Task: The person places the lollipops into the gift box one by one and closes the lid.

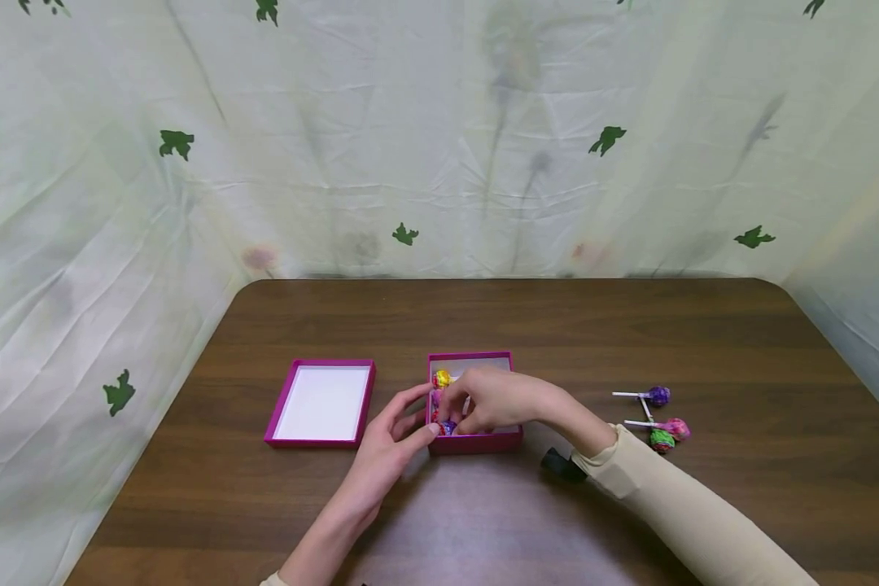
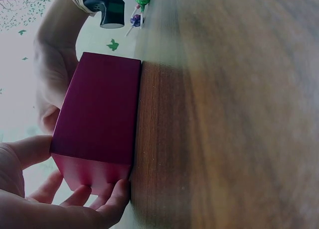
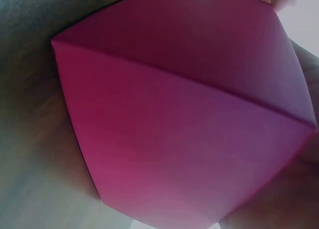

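An open magenta box [image 1: 476,443] stands on the table with several wrapped lollipops along its left side, among them a yellow lollipop [image 1: 442,378] and a pink one. My left hand [image 1: 391,439] holds the box's left side; the left wrist view shows its fingertips against the outer wall and its thumb by the upper edge. Reaching over the right wall, my right hand [image 1: 491,397] has its bent fingers down inside, pinching a blue lollipop [image 1: 448,427] near the front left corner. Its stick is hidden. In the right wrist view, box walls [image 3: 174,129] fill most of the picture.
Left of the box lies its magenta lid [image 1: 321,403], white inside facing up. On the right are a purple lollipop [image 1: 658,396], a pink lollipop [image 1: 677,429] and a green lollipop [image 1: 662,441]. A patterned curtain [image 1: 439,146] hangs behind the brown table [image 1: 557,317].
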### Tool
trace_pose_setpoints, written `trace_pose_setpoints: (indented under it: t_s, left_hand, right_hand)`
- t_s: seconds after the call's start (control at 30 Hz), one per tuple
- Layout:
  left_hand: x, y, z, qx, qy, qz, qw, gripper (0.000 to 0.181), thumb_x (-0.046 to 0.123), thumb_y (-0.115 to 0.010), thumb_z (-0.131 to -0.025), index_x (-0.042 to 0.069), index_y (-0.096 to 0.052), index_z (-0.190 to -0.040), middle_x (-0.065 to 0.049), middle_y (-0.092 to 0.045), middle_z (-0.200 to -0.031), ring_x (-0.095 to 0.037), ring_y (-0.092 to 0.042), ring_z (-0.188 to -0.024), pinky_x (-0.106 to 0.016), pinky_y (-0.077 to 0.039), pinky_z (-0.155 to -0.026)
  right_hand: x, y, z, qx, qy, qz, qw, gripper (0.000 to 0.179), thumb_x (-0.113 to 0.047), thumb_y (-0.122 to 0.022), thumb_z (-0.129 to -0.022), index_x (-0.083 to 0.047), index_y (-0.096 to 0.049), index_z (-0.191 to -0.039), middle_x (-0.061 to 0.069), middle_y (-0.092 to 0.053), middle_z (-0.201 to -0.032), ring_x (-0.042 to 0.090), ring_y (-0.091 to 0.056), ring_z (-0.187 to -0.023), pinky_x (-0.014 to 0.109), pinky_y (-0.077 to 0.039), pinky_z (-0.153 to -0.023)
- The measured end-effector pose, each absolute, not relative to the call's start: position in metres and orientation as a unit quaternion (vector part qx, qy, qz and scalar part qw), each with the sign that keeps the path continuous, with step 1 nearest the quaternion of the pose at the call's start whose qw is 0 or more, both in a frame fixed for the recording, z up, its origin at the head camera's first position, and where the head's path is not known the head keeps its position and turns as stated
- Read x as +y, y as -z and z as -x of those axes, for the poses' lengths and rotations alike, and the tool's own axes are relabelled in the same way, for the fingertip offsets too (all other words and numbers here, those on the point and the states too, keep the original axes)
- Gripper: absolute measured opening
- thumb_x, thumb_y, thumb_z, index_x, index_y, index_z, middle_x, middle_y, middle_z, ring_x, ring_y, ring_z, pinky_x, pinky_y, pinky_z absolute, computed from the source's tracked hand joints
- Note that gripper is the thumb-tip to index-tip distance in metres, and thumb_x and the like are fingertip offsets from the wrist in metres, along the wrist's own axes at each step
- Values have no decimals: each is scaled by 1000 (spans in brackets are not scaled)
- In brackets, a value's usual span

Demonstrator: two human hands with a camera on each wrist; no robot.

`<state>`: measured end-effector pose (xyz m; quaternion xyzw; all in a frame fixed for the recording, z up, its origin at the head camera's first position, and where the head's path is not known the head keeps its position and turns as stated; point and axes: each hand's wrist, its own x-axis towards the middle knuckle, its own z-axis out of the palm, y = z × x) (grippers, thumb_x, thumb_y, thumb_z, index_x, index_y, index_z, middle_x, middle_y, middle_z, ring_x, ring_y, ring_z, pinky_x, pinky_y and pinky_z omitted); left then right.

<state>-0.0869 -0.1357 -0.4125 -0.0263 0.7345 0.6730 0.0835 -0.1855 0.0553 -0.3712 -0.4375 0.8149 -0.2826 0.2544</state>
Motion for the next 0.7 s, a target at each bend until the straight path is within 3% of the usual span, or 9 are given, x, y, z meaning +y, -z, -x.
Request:
trace_pose_setpoints:
  t_s: [0.27, 0.7]
  left_hand:
    - [-136, 412, 87, 732, -675, 28, 85, 50, 15, -69, -92, 25, -54, -139, 3, -41, -149, -27, -49, -128, -52, -40, -101]
    - [-137, 412, 87, 734, -672, 29, 91, 51, 16, -69, -92, 24, -53, -140, 0, -39, -150, -30, -47, -129, -54, -40, -102]
  right_hand:
    - [51, 378, 185, 810, 293, 447, 242, 19, 1, -72, -82, -16, -71, -91, -9, -64, -79, 4, -60, -76, 23, -50, -70]
    - [51, 382, 185, 813, 280, 460, 220, 24, 6, -69, -79, -16, -68, -87, -7, -65, -79, 5, -60, -76, 23, -50, -70]
